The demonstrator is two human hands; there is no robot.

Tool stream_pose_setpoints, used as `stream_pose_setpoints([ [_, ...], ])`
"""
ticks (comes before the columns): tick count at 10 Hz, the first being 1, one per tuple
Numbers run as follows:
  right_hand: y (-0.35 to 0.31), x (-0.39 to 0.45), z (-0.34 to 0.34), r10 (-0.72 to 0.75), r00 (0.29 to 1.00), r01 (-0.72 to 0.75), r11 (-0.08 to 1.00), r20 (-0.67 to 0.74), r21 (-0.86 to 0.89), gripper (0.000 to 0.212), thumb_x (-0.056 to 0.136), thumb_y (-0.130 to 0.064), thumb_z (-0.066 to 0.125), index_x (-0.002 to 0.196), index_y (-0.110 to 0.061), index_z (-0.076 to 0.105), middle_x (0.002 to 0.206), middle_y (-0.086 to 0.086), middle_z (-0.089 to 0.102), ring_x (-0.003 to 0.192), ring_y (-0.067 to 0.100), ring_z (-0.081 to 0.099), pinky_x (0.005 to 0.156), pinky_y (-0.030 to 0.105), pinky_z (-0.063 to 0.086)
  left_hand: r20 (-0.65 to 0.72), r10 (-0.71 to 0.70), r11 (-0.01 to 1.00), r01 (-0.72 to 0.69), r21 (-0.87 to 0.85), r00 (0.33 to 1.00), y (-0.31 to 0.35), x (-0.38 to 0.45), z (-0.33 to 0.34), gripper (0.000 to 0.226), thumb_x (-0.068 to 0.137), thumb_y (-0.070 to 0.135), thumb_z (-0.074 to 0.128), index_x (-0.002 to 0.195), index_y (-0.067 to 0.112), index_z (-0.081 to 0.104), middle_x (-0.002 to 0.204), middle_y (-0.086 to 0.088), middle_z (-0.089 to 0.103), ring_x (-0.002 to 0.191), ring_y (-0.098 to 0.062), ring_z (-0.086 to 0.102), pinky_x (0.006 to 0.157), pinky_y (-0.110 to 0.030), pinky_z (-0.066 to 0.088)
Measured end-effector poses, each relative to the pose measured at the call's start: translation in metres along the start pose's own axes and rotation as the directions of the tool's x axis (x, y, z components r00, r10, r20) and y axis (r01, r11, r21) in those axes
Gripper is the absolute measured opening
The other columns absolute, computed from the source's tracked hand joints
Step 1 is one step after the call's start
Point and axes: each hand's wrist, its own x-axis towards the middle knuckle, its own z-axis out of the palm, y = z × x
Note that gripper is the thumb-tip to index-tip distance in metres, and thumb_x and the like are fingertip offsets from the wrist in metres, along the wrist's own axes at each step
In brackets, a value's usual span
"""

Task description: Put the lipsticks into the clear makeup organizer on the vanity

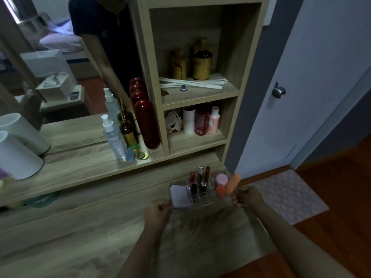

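Note:
The clear makeup organizer [202, 203] sits on the wooden vanity [100, 227] near its right end. Upright in its slots stand several lipsticks and small bottles: a pink tube [192, 177], a clear-capped one [200, 173], a dark red one [207, 173]. A white compact [179, 195] lies in its left part, and a pink jar [221, 179] and an orange tube [232, 182] fill its right part. My left hand [158, 210] grips the organizer's left end. My right hand [246, 196] grips its right end.
A raised shelf holds a spray bottle [113, 135], a brown bottle [127, 131], a tall dark red bottle [147, 125] and coins. Cubbies above hold more bottles. A white cylinder [16, 155] stands at left. A door [301, 87] and a mat [289, 195] are right.

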Motion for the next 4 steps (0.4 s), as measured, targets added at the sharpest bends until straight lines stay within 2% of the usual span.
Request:
stream_pose_setpoints([
  [1, 0.002, 0.003, 0.0, -0.006, 1.0, 0.007, 1.0, -0.023, 0.017, 0.024, 0.091, 0.008, 0.041, 0.071, 0.0, 0.05, 0.063, 0.019, 0.05, 0.034, 0.023, 0.053, 0.037, 0.022, 0.043, 0.007, 0.022, 1.0, -0.022, 0.014, 1.0, -0.001, -0.002, -0.001, 0.015, 0.079, 0.001, 0.066, 0.075, 0.013, 0.075, 0.078, -0.019, 0.074, 0.069, -0.017, 0.062, 0.07, -0.04, 0.056],
  [2, 0.004, -0.001, -0.002, -0.01, 0.999, 0.011, 1.0, 0.04, -0.028, 0.031, 0.095, -0.001, 0.037, 0.066, -0.003, 0.049, 0.065, 0.017, 0.049, 0.05, 0.023, 0.047, 0.049, 0.026, 0.034, 0.033, 0.038, 0.998, -0.039, 0.055, 0.999, 0.0, -0.001, -0.002, 0.017, 0.082, 0.006, 0.064, 0.071, 0.017, 0.071, 0.074, -0.017, 0.073, 0.068, -0.017, 0.061, 0.07, -0.038, 0.055],
  [3, 0.006, -0.008, -0.01, -0.176, 0.979, 0.199, 0.928, 0.098, -0.316, 0.032, 0.097, -0.002, 0.044, 0.072, -0.009, 0.062, 0.068, 0.013, 0.061, 0.056, 0.022, 0.054, 0.053, 0.028, 0.042, 0.114, 0.036, 0.987, -0.053, 0.15, 0.993, 0.002, 0.002, -0.006, 0.021, 0.083, 0.008, 0.063, 0.068, 0.023, 0.066, 0.073, -0.009, 0.068, 0.071, -0.014, 0.058, 0.074, -0.036, 0.054],
  [4, 0.0, -0.022, -0.022, -0.197, 0.964, 0.258, 0.854, 0.18, -0.452, 0.019, 0.092, -0.001, 0.051, 0.099, 0.004, 0.068, 0.088, 0.024, 0.071, 0.069, 0.023, 0.062, 0.069, 0.036, 0.053, 0.09, 0.07, 0.984, -0.084, 0.158, 0.993, 0.01, 0.008, -0.017, 0.02, 0.084, 0.004, 0.06, 0.076, 0.016, 0.074, 0.085, -0.017, 0.076, 0.079, -0.013, 0.064, 0.079, -0.036, 0.053],
])
